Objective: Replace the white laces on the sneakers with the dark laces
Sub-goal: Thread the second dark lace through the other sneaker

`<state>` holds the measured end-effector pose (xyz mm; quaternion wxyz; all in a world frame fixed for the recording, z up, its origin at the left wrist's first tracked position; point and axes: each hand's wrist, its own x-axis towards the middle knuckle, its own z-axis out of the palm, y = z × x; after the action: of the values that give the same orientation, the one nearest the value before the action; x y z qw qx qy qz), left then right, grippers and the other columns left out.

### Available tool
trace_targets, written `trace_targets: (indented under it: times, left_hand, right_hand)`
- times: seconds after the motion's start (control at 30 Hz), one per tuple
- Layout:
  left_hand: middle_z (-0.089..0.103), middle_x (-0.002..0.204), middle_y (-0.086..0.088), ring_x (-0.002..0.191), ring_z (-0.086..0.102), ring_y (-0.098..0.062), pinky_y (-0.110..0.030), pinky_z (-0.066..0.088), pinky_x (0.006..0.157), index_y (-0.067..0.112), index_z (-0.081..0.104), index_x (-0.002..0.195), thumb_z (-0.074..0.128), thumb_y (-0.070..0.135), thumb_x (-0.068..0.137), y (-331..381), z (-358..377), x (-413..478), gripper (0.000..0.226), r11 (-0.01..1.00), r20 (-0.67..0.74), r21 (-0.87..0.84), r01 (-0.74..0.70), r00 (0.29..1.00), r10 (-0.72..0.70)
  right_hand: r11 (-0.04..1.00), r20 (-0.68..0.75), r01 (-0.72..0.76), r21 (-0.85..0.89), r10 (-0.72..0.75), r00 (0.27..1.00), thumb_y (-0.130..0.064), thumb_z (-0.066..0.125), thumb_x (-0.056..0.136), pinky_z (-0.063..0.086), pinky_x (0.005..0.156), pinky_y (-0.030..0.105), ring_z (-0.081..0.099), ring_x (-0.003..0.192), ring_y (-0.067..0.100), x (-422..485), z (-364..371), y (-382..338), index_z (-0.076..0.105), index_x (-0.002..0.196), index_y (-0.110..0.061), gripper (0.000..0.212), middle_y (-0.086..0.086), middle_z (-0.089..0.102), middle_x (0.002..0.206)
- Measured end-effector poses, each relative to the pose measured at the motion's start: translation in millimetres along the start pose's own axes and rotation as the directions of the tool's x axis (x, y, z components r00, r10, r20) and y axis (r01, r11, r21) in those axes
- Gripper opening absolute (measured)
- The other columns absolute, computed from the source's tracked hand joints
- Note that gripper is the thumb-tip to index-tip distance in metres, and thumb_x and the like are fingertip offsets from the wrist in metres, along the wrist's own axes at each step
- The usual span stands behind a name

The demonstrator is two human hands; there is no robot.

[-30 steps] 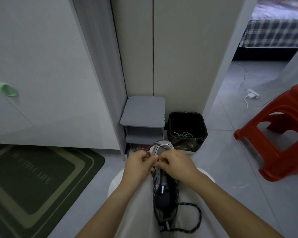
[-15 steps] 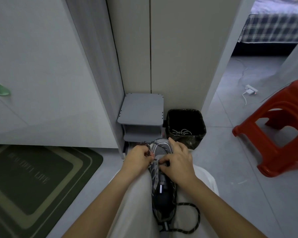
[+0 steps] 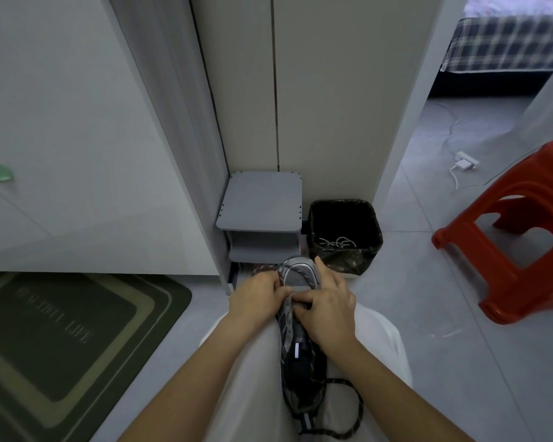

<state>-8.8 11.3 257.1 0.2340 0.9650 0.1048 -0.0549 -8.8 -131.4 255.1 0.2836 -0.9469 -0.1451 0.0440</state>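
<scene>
Sneaker [image 3: 296, 349], grey mesh, lay lengthwise on white-trousered lap [image 3: 256, 378], toe outward; left hand [image 3: 257, 296] pinched dark speckled cord lace [image 3: 280, 273] at toe end; right hand [image 3: 328, 309] rested alongside, grip indeterminate.

Dim, soft indoor light; warped edges.

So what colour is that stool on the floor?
The stool is bright red. The head view shows it plainly, on the right.
</scene>
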Motion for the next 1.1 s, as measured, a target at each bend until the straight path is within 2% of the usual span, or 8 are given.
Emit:
trace_targets:
  times: [0.1, 0.17, 0.43, 0.6, 0.7, 0.8, 1.0, 1.1]
  left_hand:
    - [0.064, 0.1, -0.013, 0.095, 0.059, -0.033, -0.034, 0.041, 0.071, 0.012, 0.054, 0.088, 0.037, 0.035, 0.098, 3.4, 2.9, -1.6, 0.03, 0.997, -0.02, 0.066, -0.036, 0.999, 0.038]
    - [0.065, 0.101, -0.012, 0.094, 0.059, -0.032, -0.033, 0.04, 0.069, 0.012, 0.057, 0.091, 0.037, 0.034, 0.097, 4.0, 1.8, -2.0, 0.031, 0.994, -0.051, 0.092, -0.058, 0.997, 0.063]
    - [0.064, 0.101, -0.008, 0.095, 0.059, -0.029, -0.031, 0.037, 0.068, 0.017, 0.056, 0.088, 0.035, 0.039, 0.097, 0.9, 10.9, -2.1, 0.032, 0.995, 0.015, 0.087, -0.045, 0.999, 0.044]
    - [0.063, 0.101, -0.01, 0.095, 0.059, -0.03, -0.031, 0.036, 0.068, 0.013, 0.057, 0.089, 0.035, 0.037, 0.098, 3.7, 12.7, -2.4, 0.033, 0.999, 0.021, 0.042, 0.016, 1.0, -0.017]
    - [0.062, 0.103, -0.009, 0.096, 0.059, -0.03, -0.031, 0.037, 0.069, 0.013, 0.058, 0.09, 0.035, 0.036, 0.098, 2.5, 12.7, -2.1, 0.033, 1.0, 0.006, 0.023, 0.019, 1.0, -0.02]
    - [0.063, 0.094, -0.009, 0.089, 0.059, -0.029, -0.032, 0.038, 0.068, 0.016, 0.051, 0.078, 0.04, 0.035, 0.095, 1.3, 12.8, -3.2, 0.028, 0.998, -0.007, -0.028, 0.058, 0.998, -0.059]
    - [0.054, 0.068, 0.005, 0.067, 0.051, -0.018, -0.029, 0.035, 0.056, 0.023, 0.04, 0.064, 0.056, 0.029, 0.082, 1.3, 11.4, -4.3, 0.025, 0.966, -0.052, -0.222, 0.135, 0.987, -0.15]
    - [0.053, 0.065, 0.008, 0.067, 0.052, -0.014, -0.028, 0.039, 0.059, 0.026, 0.044, 0.065, 0.06, 0.034, 0.084, 1.5, 9.8, -3.4, 0.026, 0.951, -0.041, -0.292, 0.103, 0.992, -0.12]
  right_hand:
    - [1.0, 0.0, -0.01, -0.026, 0.01, 1.0, -0.031, 0.067, 0.081, 0.02, 0.104, 0.035, 0.017, 0.139, 0.021, -0.4, 0.6, -1.3, 0.073, 0.092, -0.041, 0.015, -0.007, 0.014, 0.157]
    - [0.999, -0.018, -0.008, -0.031, 0.008, 1.0, -0.031, 0.068, 0.079, 0.023, 0.102, 0.036, 0.02, 0.137, 0.023, 0.0, 1.9, -1.5, 0.073, 0.088, -0.041, 0.014, -0.006, 0.018, 0.156]
    - [0.996, -0.019, -0.042, -0.081, 0.041, 0.999, -0.034, 0.061, 0.082, 0.023, 0.1, 0.037, 0.024, 0.134, 0.02, 3.9, 6.6, -0.4, 0.072, 0.088, -0.041, 0.014, -0.012, 0.021, 0.154]
    - [0.99, -0.096, 0.015, -0.138, -0.029, 0.995, -0.027, 0.062, 0.08, 0.027, 0.097, 0.037, 0.038, 0.128, 0.02, 14.8, 19.9, 1.4, 0.071, 0.07, -0.026, 0.014, -0.005, 0.041, 0.145]
    - [0.986, -0.154, 0.043, -0.16, -0.068, 0.986, -0.024, 0.071, 0.071, 0.035, 0.091, 0.039, 0.049, 0.12, 0.021, 15.0, 25.3, 3.1, 0.069, 0.06, -0.026, 0.012, -0.002, 0.054, 0.134]
    - [0.981, -0.211, 0.085, -0.175, -0.122, 0.97, -0.025, 0.072, 0.063, 0.031, 0.09, 0.035, 0.052, 0.112, 0.019, 13.6, 26.8, 4.6, 0.066, 0.054, -0.028, 0.01, -0.003, 0.06, 0.123]
    - [0.875, -0.025, 0.332, -0.351, -0.363, 0.931, -0.025, 0.071, 0.057, 0.024, 0.104, 0.046, 0.058, 0.103, 0.026, 23.7, 10.9, 9.5, 0.071, 0.062, -0.023, 0.005, -0.001, 0.063, 0.103]
    - [0.873, 0.131, 0.372, -0.316, -0.348, 0.928, -0.034, 0.043, 0.071, 0.013, 0.109, 0.047, 0.05, 0.114, 0.027, 25.3, 4.3, 12.4, 0.073, 0.077, -0.02, 0.034, -0.002, 0.058, 0.111]
